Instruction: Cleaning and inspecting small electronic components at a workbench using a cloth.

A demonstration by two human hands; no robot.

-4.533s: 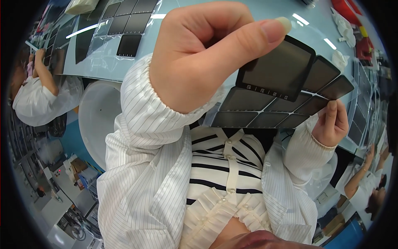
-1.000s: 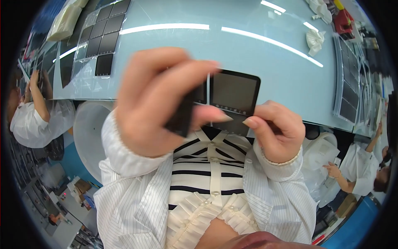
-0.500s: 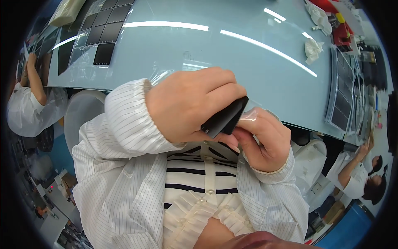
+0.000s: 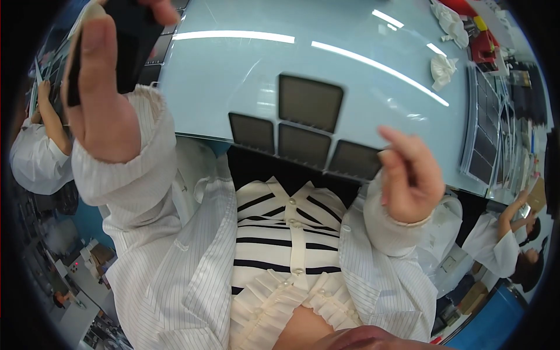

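Observation:
High at the left, my left hand (image 4: 105, 99) grips a black flat panel (image 4: 135, 49) between its fingers; its far part is cut off by the frame's edge. Several dark square panels with rounded corners lie at the table's front edge: one blurred panel (image 4: 311, 102) sits behind a row made of a left panel (image 4: 252, 133), a middle panel (image 4: 303, 144) and a right panel (image 4: 354, 159). Beside the right panel's outer edge is my right hand (image 4: 413, 181). Its index finger stretches out apart from the thumb, the other fingers are curled, and nothing shows between them.
The glass-topped table (image 4: 233, 76) reflects ceiling lights. Crumpled white tissue (image 4: 443, 71) and a red holder (image 4: 483, 48) are at the far right, near stacked sheets of dark panels (image 4: 483, 122). Co-workers sit on both sides, one at the left (image 4: 44, 154), one at the right (image 4: 496, 245).
My hands have parted. The left has swung up and left with a black panel; the right has shifted slightly right. The dark panels at the table edge have come into sight.

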